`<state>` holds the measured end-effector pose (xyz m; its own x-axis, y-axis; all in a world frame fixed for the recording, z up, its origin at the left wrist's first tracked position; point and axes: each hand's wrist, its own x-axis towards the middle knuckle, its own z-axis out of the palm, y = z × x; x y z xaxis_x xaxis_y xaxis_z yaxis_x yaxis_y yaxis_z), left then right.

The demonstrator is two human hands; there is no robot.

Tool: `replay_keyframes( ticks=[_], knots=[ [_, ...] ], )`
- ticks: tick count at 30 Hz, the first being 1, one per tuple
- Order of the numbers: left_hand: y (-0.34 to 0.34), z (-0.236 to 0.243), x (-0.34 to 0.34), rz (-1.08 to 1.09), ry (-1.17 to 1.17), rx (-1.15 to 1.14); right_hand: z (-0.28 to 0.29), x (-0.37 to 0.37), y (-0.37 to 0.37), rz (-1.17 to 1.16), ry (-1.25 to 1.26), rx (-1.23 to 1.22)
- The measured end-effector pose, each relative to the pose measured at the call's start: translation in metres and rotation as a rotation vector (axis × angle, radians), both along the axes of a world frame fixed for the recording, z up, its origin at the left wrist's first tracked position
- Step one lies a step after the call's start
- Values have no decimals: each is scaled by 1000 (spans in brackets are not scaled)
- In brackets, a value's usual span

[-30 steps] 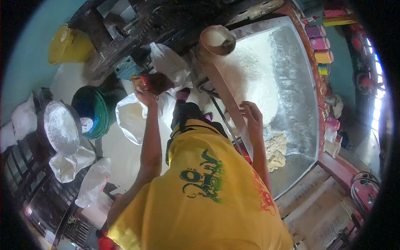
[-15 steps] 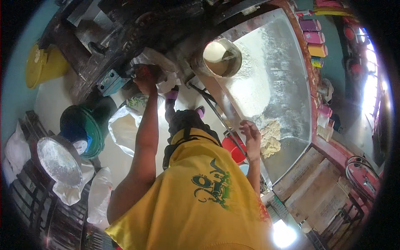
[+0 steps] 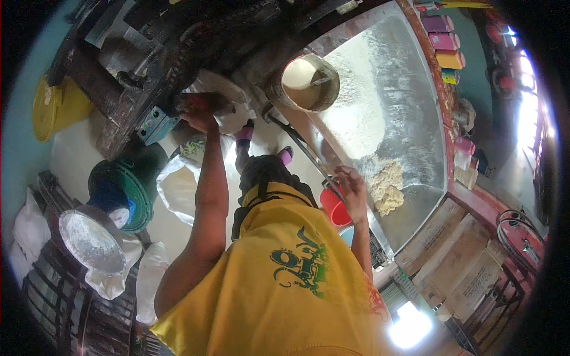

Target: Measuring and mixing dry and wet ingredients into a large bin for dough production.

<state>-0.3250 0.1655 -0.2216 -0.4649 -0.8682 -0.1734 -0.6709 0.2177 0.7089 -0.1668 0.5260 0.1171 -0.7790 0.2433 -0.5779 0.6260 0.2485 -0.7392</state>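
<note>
The left hand is stretched far forward, the right hand loosely curled.

Pale dough beside flour on metal table

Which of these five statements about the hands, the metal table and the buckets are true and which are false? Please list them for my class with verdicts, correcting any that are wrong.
1. A lump of dough lies on the metal table. True.
2. The red bucket stands on top of the metal table. False: the red bucket is off the tabletop, beyond its left edge in the picture.
3. The right hand is nearer the dough than the left hand is. True.
4. The yellow bucket is at the right of the picture. False: the yellow bucket is at the far left.
5. White powder is spread over part of the metal table. True.
</note>
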Motion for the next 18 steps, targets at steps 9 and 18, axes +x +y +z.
replay_keyframes(
  ticks=[9, 18],
  knots=[
    [14, -39, 54, -756, 46, 135, -24, 13, 4, 71, -62, 36],
    [20, -164, 67, -1092, -186, -309, -35, 15, 5, 201, -103, 123]
  ],
)
